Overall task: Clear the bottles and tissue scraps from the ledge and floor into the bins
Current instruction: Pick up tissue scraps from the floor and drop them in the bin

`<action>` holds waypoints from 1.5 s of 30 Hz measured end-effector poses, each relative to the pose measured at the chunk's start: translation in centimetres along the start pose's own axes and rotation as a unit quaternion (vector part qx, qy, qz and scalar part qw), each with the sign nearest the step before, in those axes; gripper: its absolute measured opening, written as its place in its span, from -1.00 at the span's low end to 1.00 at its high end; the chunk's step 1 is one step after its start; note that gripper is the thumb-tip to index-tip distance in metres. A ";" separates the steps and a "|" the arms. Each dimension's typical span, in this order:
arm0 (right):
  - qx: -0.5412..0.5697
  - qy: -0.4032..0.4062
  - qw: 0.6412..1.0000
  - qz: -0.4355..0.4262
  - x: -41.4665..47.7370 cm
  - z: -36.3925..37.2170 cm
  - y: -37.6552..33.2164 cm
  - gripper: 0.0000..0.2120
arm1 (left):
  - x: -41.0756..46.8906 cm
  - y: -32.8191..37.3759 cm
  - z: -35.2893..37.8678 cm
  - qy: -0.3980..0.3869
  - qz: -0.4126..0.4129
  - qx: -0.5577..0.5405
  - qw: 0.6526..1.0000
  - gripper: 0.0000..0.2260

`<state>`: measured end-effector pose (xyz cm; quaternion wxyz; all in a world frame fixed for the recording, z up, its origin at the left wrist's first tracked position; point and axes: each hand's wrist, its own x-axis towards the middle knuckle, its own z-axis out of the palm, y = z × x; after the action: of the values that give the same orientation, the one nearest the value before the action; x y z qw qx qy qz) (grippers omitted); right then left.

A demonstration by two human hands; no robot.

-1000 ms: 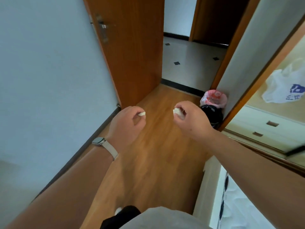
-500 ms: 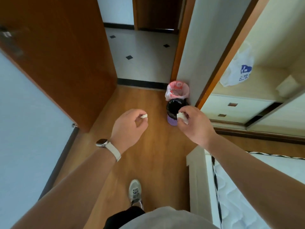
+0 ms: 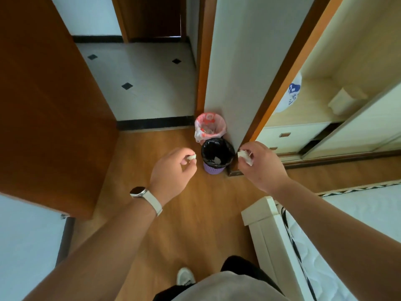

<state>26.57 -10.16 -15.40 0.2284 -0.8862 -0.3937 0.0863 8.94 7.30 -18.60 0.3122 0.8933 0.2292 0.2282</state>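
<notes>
The small tissue scrap [image 3: 192, 157] is being pinched between the thumb and fingertips of the left hand [image 3: 173, 170], and the larger tissue scrap [image 3: 245, 157] is being pinched in the curled fingers of the right hand [image 3: 260, 166]. Both are being held in the air to the left and right of the black-lined purple bin [image 3: 213, 170]. This bin is now showing whole between the 2 hands, where the right hand was covering its rim before, and the pink-lined bin [image 3: 221, 124] is standing just beyond it, both looking nearer than earlier.
</notes>
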 end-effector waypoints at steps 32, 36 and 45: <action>0.056 -0.093 0.988 0.112 30.7 9.1 16.9 -0.72 | 32.8 -10.9 19.5 -0.179 -0.044 0.012 0.983 -0.80; 0.055 -0.095 0.983 0.146 32.8 12.9 18.5 -0.74 | 35.2 -14.3 23.0 -0.207 -0.025 0.021 0.978 -0.81; 0.007 -0.074 0.980 0.186 37.5 25.8 22.8 -0.74 | 39.2 -25.3 33.4 -0.276 0.006 0.038 0.960 -0.82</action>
<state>58.33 12.80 -47.92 0.1850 -0.9332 -0.2376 0.1959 51.60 31.55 -48.43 0.3274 0.9342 0.1375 -0.0342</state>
